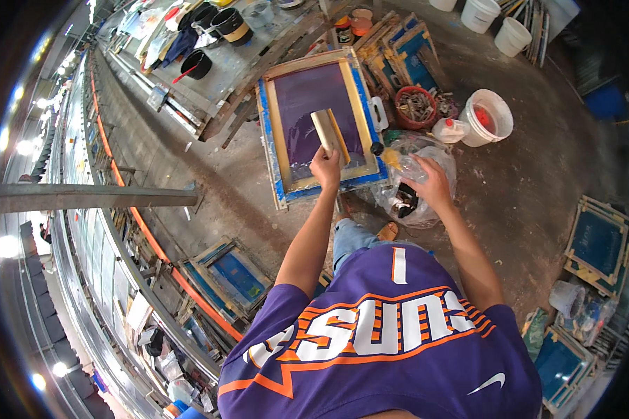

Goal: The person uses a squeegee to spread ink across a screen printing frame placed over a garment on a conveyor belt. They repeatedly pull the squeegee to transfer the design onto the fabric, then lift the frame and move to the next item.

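A screen-printing frame (281,133) lies in front of me, its wooden border edged with blue tape around dark purple mesh. My left hand (325,169) is closed on a squeegee (326,131), a pale wooden bar with a yellowish edge, tilted over the lower half of the mesh. Just right of the frame, my right hand (432,181) curls round a clear plastic bottle (402,165). The bottle is tipped sideways, yellowish toward its black end near the frame's corner. Below it sits a clear plastic bag (426,213) with dark things inside.
Right of the frame stand a red basket of scraps (416,107), a white jug (450,130) and a white bucket (487,117). More screens (412,52) lean behind. Black paint pots (232,28) stand on a bench at upper left. A long rail (129,202) runs along the left.
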Motion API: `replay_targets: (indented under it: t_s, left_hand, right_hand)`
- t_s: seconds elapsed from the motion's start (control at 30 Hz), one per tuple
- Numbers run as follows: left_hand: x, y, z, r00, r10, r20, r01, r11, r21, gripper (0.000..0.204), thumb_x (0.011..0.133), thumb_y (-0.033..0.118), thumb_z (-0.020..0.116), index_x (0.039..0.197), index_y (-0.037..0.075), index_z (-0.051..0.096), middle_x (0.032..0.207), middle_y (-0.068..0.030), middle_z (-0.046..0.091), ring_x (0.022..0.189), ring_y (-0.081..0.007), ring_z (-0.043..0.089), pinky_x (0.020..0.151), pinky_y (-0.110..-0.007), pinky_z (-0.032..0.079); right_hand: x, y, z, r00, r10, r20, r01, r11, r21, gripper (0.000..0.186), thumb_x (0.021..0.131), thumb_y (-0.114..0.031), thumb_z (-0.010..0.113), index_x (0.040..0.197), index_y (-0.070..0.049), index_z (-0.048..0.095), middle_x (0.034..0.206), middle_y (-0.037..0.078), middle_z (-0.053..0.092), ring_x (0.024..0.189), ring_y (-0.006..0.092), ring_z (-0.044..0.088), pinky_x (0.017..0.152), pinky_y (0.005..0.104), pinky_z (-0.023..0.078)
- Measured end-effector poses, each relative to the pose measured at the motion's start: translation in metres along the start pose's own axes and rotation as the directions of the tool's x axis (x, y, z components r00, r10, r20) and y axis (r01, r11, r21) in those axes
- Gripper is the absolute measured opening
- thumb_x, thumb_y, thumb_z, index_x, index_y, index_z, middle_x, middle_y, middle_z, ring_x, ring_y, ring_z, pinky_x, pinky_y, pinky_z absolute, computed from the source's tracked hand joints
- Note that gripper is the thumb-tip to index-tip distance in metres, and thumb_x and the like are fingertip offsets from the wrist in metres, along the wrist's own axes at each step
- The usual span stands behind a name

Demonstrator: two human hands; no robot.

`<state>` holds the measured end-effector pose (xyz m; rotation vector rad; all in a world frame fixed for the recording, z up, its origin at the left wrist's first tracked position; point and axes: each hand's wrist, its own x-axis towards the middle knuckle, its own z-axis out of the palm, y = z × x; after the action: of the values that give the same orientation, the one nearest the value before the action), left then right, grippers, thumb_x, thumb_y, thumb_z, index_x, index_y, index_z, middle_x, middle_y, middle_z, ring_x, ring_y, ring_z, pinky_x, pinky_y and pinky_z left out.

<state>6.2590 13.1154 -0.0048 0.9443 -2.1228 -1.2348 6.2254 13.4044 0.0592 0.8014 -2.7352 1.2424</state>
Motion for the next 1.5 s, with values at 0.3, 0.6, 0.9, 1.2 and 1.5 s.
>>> replay_targets:
  t_s: [0.3, 0.6, 0.9, 1.2, 1.5]
  left_hand:
    - [-0.016, -0.050, 0.005, 0.992, -0.001, 0.129, 0.001, 1.000, 0.000, 0.030, 0.079, 0.022, 0.077, 0.098, -0.001, 0.074, 0.070, -0.0100, 0.070, 0.064, -0.0110, 0.060, 0.060, -0.035, 0.050]
    - [0.006, -0.046, -0.095, 1.000, -0.005, -0.024, 0.012, 0.954, 0.301, 0.018, 0.079, 0.012, 0.074, 0.088, -0.002, 0.067, 0.074, -0.0167, 0.063, 0.063, -0.0300, 0.056, 0.062, -0.039, 0.047]
    - [0.026, -0.030, -0.080, 0.991, -0.095, -0.093, 0.091, 0.995, -0.048, 0.027, 0.088, 0.016, 0.072, 0.108, -0.001, 0.068, 0.081, -0.0167, 0.066, 0.069, -0.0178, 0.060, 0.067, -0.034, 0.049]
    - [0.073, -0.058, -0.140, 0.906, -0.417, -0.077, 0.389, 0.889, -0.242, 0.033, 0.096, 0.030, 0.066, 0.101, -0.003, 0.067, 0.082, -0.0085, 0.066, 0.078, -0.0155, 0.057, 0.070, -0.033, 0.049]
    - [0.094, -0.111, -0.131, 0.908, -0.404, -0.107, 0.389, 0.911, -0.137, 0.043, 0.096, 0.040, 0.064, 0.106, -0.001, 0.073, 0.120, -0.0209, 0.064, 0.112, -0.0325, 0.060, 0.098, -0.039, 0.046]
  right_hand:
    - [0.019, 0.002, -0.023, 0.992, 0.069, -0.106, -0.069, 0.998, 0.004, 0.064, 0.075, -0.025, 0.086, 0.132, -0.009, 0.061, 0.123, 0.014, 0.067, 0.117, 0.0333, 0.060, 0.100, 0.0428, 0.046]
    - [0.197, -0.068, 0.058, 0.977, -0.213, -0.014, 0.209, 0.943, 0.260, 0.065, 0.077, -0.033, 0.086, 0.133, -0.010, 0.061, 0.120, 0.014, 0.065, 0.115, 0.0314, 0.060, 0.094, 0.0429, 0.050]
    - [0.414, -0.222, 0.276, 0.923, -0.377, -0.071, 0.378, 0.863, 0.335, 0.064, 0.072, -0.027, 0.087, 0.126, -0.008, 0.060, 0.111, 0.013, 0.062, 0.102, 0.0313, 0.062, 0.089, 0.0409, 0.051]
    - [0.503, -0.232, 0.372, 0.965, -0.263, 0.008, 0.246, 0.910, 0.333, 0.070, 0.073, -0.027, 0.087, 0.133, -0.005, 0.056, 0.113, 0.014, 0.061, 0.105, 0.0299, 0.062, 0.089, 0.0395, 0.051]
    - [0.419, -0.139, 0.276, 0.980, -0.096, -0.174, 0.139, 0.956, 0.258, 0.074, 0.080, -0.017, 0.083, 0.141, 0.001, 0.047, 0.140, 0.021, 0.052, 0.131, 0.0327, 0.049, 0.111, 0.0404, 0.038]
